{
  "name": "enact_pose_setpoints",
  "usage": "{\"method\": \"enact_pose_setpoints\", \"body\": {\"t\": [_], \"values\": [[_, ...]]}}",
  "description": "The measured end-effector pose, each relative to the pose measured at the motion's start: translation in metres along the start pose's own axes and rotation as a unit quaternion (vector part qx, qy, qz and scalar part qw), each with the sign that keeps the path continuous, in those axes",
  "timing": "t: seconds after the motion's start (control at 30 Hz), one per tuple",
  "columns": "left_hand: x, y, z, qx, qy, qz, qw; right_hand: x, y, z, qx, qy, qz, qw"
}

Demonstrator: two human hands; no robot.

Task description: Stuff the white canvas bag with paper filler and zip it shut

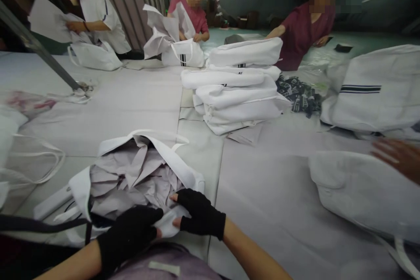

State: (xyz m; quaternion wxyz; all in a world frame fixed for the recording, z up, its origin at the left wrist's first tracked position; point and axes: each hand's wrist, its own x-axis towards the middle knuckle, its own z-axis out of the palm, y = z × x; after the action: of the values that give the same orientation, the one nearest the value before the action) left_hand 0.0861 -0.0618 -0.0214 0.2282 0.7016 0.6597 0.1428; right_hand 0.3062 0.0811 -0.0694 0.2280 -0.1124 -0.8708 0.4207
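Note:
Right in front of me lies a white bag with its mouth open. Crumpled greyish paper fills it. Both hands wear black gloves that leave the fingertips bare. My left hand is closed on the bag's near edge, at the lower middle of the view. Just to its right, my right hand pinches the same edge, thumb below and fingers above, beside the paper. A short stretch of white fabric shows between the two hands. White straps lie at the bag's left side and behind it.
A stack of white bags stands beyond, with dark labels to its right. More white bags lie at right, where another person's hand touches one. Three people work across the table. A metal pole slants at left.

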Motion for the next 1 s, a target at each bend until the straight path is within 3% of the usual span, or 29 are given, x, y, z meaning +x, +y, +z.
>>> {"method": "enact_pose_setpoints", "body": {"t": [0.07, 0.13, 0.23, 0.37, 0.43, 0.53, 0.67, 0.77, 0.83, 0.9, 1.0], "values": [[0.007, -0.001, -0.004, 0.059, 0.062, 0.107, 0.991, 0.012, 0.001, -0.007, -0.008, -0.067, 0.003, 0.998], [0.017, -0.001, -0.016, 0.11, 0.078, 0.141, 0.981, 0.025, 0.003, -0.016, -0.002, -0.127, 0.029, 0.992], [0.03, -0.003, -0.038, 0.13, 0.029, 0.086, 0.987, 0.045, 0.007, -0.025, 0.061, -0.166, 0.076, 0.981], [0.038, -0.012, -0.063, 0.063, -0.032, 0.008, 0.997, 0.059, 0.01, -0.026, 0.162, -0.166, 0.1, 0.968], [0.038, -0.019, -0.066, 0.019, -0.084, -0.021, 0.996, 0.057, 0.008, -0.02, 0.172, -0.18, 0.118, 0.961], [0.035, -0.031, -0.056, -0.051, -0.186, -0.035, 0.981, 0.044, 0.001, -0.005, 0.208, -0.185, 0.115, 0.954], [0.023, -0.045, -0.036, -0.126, -0.266, -0.037, 0.955, 0.018, -0.01, 0.024, 0.29, -0.154, 0.11, 0.938], [0.02, -0.041, -0.033, -0.181, -0.257, -0.052, 0.948, 0.009, -0.015, 0.045, 0.204, -0.099, 0.121, 0.967], [0.025, -0.031, -0.038, -0.25, -0.232, -0.067, 0.938, 0.012, -0.014, 0.055, 0.061, -0.028, 0.138, 0.988], [0.035, -0.02, -0.043, -0.342, -0.2, -0.077, 0.915, 0.02, -0.01, 0.058, -0.045, 0.061, 0.172, 0.982], [0.048, -0.009, -0.044, -0.419, -0.179, -0.06, 0.888, 0.034, -0.001, 0.055, -0.049, 0.181, 0.229, 0.955]]}}
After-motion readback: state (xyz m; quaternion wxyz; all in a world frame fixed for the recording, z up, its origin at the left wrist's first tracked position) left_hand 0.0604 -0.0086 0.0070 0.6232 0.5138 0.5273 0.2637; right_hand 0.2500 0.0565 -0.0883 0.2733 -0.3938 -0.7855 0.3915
